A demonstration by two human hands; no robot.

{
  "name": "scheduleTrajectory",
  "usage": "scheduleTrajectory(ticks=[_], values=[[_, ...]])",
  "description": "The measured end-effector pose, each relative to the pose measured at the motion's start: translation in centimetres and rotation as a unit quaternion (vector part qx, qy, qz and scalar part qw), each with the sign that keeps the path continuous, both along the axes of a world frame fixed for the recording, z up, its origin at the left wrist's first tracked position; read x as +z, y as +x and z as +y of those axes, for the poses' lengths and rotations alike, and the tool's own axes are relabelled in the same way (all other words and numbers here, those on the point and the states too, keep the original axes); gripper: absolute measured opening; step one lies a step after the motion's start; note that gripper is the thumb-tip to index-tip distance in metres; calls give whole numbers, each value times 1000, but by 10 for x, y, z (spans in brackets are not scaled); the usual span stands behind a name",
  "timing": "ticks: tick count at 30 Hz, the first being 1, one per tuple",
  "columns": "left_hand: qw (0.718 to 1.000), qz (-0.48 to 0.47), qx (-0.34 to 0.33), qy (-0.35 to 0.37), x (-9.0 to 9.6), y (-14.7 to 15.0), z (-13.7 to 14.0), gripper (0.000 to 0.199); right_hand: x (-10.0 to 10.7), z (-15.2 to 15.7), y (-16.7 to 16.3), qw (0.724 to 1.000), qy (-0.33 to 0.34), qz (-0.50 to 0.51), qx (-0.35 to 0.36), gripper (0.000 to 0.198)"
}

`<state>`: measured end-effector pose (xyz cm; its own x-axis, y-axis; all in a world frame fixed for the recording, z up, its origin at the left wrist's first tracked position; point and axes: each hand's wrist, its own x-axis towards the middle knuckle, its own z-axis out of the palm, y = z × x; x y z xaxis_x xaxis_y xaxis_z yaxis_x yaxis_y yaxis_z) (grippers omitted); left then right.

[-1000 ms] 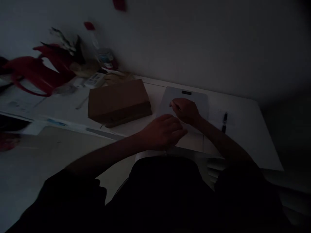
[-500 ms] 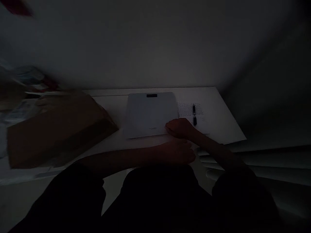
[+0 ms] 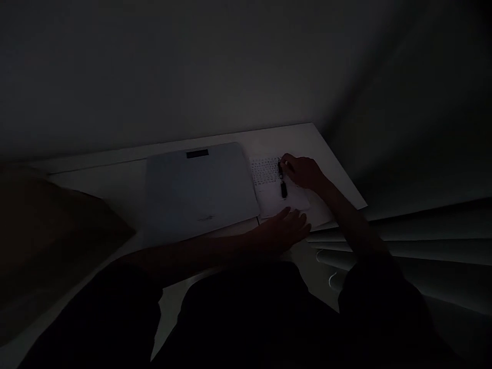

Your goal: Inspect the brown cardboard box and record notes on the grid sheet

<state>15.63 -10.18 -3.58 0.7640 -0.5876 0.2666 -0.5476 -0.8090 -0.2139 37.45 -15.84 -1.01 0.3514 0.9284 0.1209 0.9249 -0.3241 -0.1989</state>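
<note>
My right hand [image 3: 305, 171] is at the upper end of a slim black two-part thing like a pen [image 3: 283, 189], with thumb and forefinger closed round that end. The pen-like thing lies over a white sheet or notepad [image 3: 271, 200] with rows of dark writing on its upper part. By the near edge of the sheet, my left hand [image 3: 286, 230] has its fingers stretched out and holds nothing. To the left of the sheet lies a flat pale digital scale [image 3: 200, 189] with a dark display strip at its far edge. The light is very dim.
The white table [image 3: 303, 141] stands against a grey wall [image 3: 192, 72]. A brown cardboard box [image 3: 49, 225] sits at the left. On the right hang dark curtain-like folds [image 3: 418, 248], close to the table's end.
My right hand has moved from the scale's near right corner to the pen-like thing. My left hand has shifted up to the sheet's near edge. The view has turned right.
</note>
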Motion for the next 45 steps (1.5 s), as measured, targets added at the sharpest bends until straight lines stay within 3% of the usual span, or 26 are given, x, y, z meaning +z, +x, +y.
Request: scheduleTrajectory(ticks=[7,16,21,28,33,36,40,45], values=[[997,24,46,-48,-14,2,-2,46,-17,6,12,992,14,123,-3,48],[995,61,50,-61,-8,1,0,47,-20,4,0,997,-20,72,34,44],[992,97,46,-64,-5,3,0,45,-14,0,2,994,48,81,49,37],[992,93,42,-76,-6,3,1,49,-21,-5,15,986,161,17,26,43],[991,97,52,-77,-8,3,0,44,-19,-2,14,971,237,29,-30,43],[989,107,57,-80,-8,4,-1,43,-17,1,11,954,283,77,-59,48],[990,102,46,-90,-10,5,1,49,-19,3,8,912,340,226,-22,51],[986,115,44,-110,-10,6,2,40,-25,4,6,857,210,471,16,57]])
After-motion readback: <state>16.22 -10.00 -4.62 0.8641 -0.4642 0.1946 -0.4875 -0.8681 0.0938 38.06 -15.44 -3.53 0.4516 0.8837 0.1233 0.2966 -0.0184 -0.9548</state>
